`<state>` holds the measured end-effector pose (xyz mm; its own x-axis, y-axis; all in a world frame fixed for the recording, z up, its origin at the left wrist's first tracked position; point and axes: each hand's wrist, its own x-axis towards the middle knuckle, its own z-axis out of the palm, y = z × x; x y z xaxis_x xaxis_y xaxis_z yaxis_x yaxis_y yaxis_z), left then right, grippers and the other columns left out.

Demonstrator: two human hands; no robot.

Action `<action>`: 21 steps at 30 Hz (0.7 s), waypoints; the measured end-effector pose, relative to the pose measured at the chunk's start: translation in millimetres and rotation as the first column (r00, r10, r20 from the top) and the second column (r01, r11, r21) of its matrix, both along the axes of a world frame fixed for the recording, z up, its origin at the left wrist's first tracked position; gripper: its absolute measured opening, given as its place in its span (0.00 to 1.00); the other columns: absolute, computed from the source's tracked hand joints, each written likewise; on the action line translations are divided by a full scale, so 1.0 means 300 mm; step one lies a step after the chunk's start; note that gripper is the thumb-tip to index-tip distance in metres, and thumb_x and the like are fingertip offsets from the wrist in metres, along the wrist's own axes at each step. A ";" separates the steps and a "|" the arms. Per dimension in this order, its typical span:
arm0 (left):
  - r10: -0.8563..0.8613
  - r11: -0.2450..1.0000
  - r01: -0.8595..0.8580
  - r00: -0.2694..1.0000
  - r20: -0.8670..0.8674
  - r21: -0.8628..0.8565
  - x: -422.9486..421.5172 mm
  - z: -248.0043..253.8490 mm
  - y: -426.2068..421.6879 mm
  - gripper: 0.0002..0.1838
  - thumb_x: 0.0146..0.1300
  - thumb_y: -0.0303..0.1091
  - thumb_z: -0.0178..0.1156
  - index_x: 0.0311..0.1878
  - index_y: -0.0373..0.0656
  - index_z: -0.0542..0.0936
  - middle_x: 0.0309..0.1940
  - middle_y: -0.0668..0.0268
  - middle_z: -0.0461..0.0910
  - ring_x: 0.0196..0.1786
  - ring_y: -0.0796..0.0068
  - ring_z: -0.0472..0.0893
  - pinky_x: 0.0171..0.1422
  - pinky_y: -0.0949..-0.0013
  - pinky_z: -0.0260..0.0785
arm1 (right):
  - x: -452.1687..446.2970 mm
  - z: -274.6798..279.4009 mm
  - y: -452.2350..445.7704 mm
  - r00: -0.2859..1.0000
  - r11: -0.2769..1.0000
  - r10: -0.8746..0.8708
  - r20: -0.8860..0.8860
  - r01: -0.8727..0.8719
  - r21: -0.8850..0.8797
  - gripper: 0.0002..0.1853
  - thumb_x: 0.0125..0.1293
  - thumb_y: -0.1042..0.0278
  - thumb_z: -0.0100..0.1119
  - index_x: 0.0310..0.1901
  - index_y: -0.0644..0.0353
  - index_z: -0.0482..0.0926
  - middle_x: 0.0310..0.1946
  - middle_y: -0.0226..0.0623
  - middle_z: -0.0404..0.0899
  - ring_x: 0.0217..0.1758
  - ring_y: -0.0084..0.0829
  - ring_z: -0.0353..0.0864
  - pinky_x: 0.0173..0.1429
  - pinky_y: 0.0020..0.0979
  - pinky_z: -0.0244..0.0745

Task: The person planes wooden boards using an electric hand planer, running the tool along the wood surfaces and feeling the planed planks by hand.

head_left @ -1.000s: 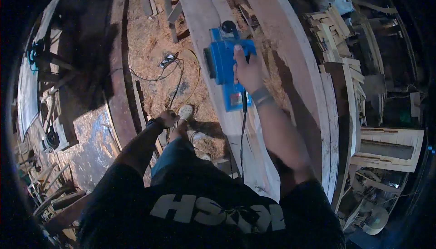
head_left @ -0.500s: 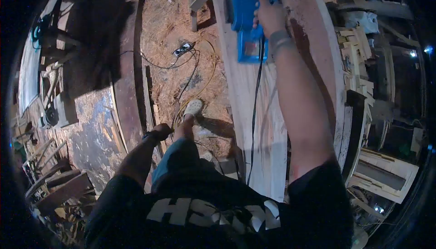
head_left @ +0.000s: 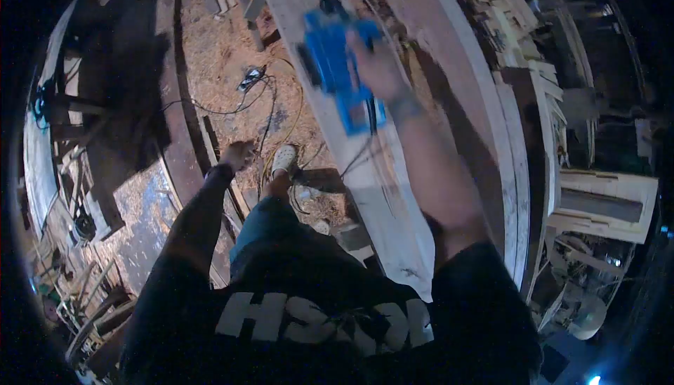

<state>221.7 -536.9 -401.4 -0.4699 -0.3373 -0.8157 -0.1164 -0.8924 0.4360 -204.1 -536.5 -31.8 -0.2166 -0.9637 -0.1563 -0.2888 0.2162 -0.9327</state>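
The blue planer (head_left: 340, 62) is over the far part of the plank (head_left: 382, 202), its long axis running roughly with the plank's length, its black knob (head_left: 332, 5) at the end away from the person. From where I stand, the right hand (head_left: 375, 69) is the one at it, coming in from the plank's right side with fingers curled over the grip, though blur hides just how they close. The left hand (head_left: 237, 154) is well apart, off the plank's left side above the shavings (head_left: 217, 41); I can't tell whether its fingers pinch anything.

The planer's left side comes close to the plank's left edge, so there's little width there. Toward the person's body, a long stretch of the plank's face gives room lengthwise. The cord (head_left: 372, 114) trails from the planer's near end over that stretch. To the plank's right, across a narrow gap, lies a wide board (head_left: 456, 69).
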 end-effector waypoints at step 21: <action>0.098 0.989 -0.105 0.993 -0.066 -0.106 -0.723 0.591 0.252 0.33 0.77 0.66 0.49 0.59 0.41 0.76 0.48 0.61 0.85 0.46 0.59 0.84 0.51 0.56 0.80 | -0.111 -0.109 2.318 0.966 0.948 -0.257 0.039 0.244 0.203 0.25 0.79 0.59 0.53 0.70 0.64 0.66 0.50 0.41 0.80 0.48 0.28 0.81 0.48 0.31 0.79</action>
